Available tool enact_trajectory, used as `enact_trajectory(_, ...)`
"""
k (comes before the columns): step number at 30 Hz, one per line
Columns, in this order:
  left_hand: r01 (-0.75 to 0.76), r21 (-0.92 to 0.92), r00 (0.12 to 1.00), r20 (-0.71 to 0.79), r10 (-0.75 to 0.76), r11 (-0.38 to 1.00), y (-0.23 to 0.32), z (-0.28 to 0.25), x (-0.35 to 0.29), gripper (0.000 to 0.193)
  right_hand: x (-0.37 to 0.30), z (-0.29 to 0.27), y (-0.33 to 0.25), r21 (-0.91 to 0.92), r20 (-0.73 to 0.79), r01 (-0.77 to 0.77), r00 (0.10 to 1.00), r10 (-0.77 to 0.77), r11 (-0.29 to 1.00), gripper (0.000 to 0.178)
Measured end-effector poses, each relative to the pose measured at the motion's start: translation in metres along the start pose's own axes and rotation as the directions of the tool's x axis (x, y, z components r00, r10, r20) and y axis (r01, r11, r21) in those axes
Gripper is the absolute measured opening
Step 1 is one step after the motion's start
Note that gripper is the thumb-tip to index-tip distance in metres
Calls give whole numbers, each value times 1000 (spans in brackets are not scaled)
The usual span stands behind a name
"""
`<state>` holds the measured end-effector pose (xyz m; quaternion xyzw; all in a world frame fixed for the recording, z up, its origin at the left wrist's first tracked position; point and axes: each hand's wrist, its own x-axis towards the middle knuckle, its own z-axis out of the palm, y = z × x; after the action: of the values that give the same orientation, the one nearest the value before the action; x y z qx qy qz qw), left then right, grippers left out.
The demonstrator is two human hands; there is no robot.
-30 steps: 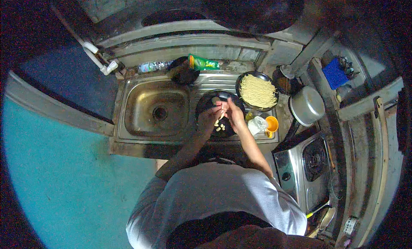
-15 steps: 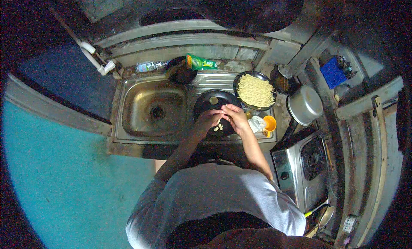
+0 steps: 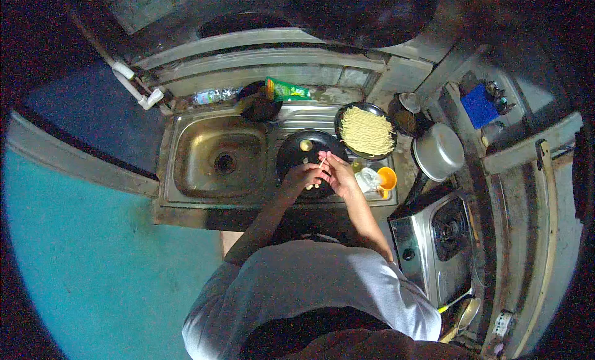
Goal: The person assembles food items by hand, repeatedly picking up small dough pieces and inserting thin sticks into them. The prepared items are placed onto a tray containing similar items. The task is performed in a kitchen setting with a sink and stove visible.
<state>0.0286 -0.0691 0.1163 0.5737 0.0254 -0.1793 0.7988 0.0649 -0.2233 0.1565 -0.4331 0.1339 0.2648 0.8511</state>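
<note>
Over a round black plate [image 3: 288,150], my left hand [image 3: 302,175] and my right hand [image 3: 338,175] meet with closed fingers. A thin pale strip of dough [image 3: 321,163] shows between their fingertips. Both hands appear to grip it, though my fingers partly hide it. A small round lump of dough [image 3: 305,145] sits on the far part of the plate. Several little pale dough pieces [image 3: 313,186] lie on its near side, partly covered by my left hand. Beyond my right hand, a second black plate [image 3: 338,121] carries many thin pale dough sticks [image 3: 367,132] laid in rows.
An orange cup [image 3: 387,178] and a white plastic bag [image 3: 370,179] stand right of my right hand. The steel sink [image 3: 207,158] is at left. Behind lie a clear bottle [image 3: 214,96] and a green packet [image 3: 288,90]. A metal pot [image 3: 439,152] and gas stove [image 3: 427,251] are at right.
The pale strip between my fingertips now shows longer and more plainly. My right fingers have tilted up slightly, and my left hand covers more of the small pieces. The view has shifted a little.
</note>
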Motion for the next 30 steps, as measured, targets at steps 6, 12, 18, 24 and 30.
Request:
enact_trajectory(6,19,110,999,-50,-14,994,-39,-19,26,42,1,-17,21,41,-28,-128,991,130,991,24)
enact_trajectory(12,-136,125,988,-51,144,983,-25,-16,14,45,-10,-10,35,-184,-59,-44,998,34,982,22)
enact_trajectory(18,-141,251,980,-103,171,958,-14,-12,8,36,-1,-23,36,-155,-47,-20,999,13,988,16)
enact_trajectory(24,-152,351,988,40,148,924,-19,-26,10,32,-14,2,20,16,77,-91,993,90,996,22)
enact_trajectory(30,38,66,999,-7,-38,997,-26,-25,11,29,-5,-8,28,-55,38,-70,997,72,996,15)
